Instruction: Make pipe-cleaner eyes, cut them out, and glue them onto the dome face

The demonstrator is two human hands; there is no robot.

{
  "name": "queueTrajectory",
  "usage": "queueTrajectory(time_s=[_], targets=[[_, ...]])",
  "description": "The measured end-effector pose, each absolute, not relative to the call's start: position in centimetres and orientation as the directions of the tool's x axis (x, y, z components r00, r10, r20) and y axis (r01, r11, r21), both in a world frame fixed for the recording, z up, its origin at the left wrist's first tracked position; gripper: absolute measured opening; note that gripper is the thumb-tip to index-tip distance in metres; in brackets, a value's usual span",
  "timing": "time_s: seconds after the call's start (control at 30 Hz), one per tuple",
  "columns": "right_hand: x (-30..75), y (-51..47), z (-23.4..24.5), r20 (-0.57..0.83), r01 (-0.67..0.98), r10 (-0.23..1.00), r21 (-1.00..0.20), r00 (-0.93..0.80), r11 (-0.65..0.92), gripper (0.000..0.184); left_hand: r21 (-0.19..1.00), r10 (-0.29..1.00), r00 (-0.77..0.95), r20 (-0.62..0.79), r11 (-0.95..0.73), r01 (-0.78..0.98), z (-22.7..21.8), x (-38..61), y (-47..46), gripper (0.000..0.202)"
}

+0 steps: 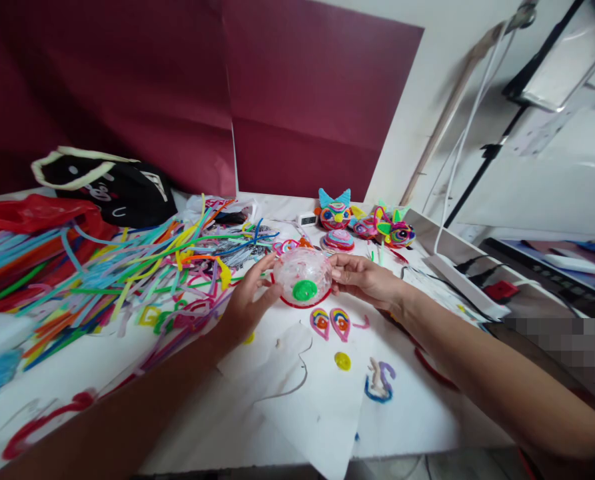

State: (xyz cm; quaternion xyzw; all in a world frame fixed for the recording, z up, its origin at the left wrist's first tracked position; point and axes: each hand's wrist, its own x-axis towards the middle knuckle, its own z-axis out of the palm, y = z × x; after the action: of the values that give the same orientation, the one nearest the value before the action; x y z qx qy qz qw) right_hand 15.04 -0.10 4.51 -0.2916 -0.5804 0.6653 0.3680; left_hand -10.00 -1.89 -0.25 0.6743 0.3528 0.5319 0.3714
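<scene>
Both hands at work on one piece, near the middle of the table (212, 433). The dome (302, 261) sits between them, a little far of the loose parts; whether it rests on the paper (322, 407) or is lifted just clear, I cannot tell.

Left hand (252, 297): curled narrow on the dome's left edge, thumb to the near side. Right hand (362, 279): thumb and fingers pinching its right edge.

Step in hand, as I judge it: steadying and turning the dome to work on its surface. The next move probably calls for one hand keeping the edge while the other comes free; light pressure, since the shell looks thin.

Dome: clear to whitish, shiny, with reddish flecks; red rim along its near edge. One green disc (304, 291) low on the near side. Most of the surface bare.

Nearby: two eyes (330, 324), pink-edged, just near of the dome; a yellow disc (342, 361) nearer; a blue curl (378, 399) to its right. Left: a tangle of coloured stems (147, 267). Far right: a decorated head (334, 212) with blue ears.
</scene>
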Motion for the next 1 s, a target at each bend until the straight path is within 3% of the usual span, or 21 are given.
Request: queueTrajectory(time_s=[0.1,0.2,0.33,0.47,0.73,1.0], targets=[[15.0,0.4,4.4,0.036,-0.147,0.828,-0.987,-0.559,-0.056,0.024,0.949,0.941,0.123,0.314,-0.314,-0.02,-0.1,-10.0,-1.4,0.049],[14.8,0.9,4.3,0.027,-0.141,0.827,-0.988,-0.562,-0.064,0.025,0.965,0.961,0.17,0.217,-0.185,-0.186,-0.1,-10.0,-1.2,0.036],[14.4,1.4,4.3,0.016,-0.127,0.832,-0.99,-0.555,-0.066,0.029,0.913,0.956,0.257,0.141,-0.025,-0.407,0.3,-10.0,-1.4,0.029],[13.8,1.6,4.3,-0.005,-0.08,0.853,-0.995,-0.522,-0.055,0.034,0.867,0.952,0.296,0.08,0.08,-0.492,0.4,-10.1,-1.3,0.022],[14.8,0.2,4.0,0.007,0.135,0.948,-0.99,-0.318,0.052,0.033,0.805,0.976,0.199,0.091,0.045,-0.591,0.4,-10.4,-0.6,0.016],[17.8,-3.2,3.3,0.04,0.318,0.938,-0.935,-0.344,0.157,0.032,0.829,0.984,0.153,0.09,0.012,-0.56,0.3,-10.7,-0.3,0.025]])
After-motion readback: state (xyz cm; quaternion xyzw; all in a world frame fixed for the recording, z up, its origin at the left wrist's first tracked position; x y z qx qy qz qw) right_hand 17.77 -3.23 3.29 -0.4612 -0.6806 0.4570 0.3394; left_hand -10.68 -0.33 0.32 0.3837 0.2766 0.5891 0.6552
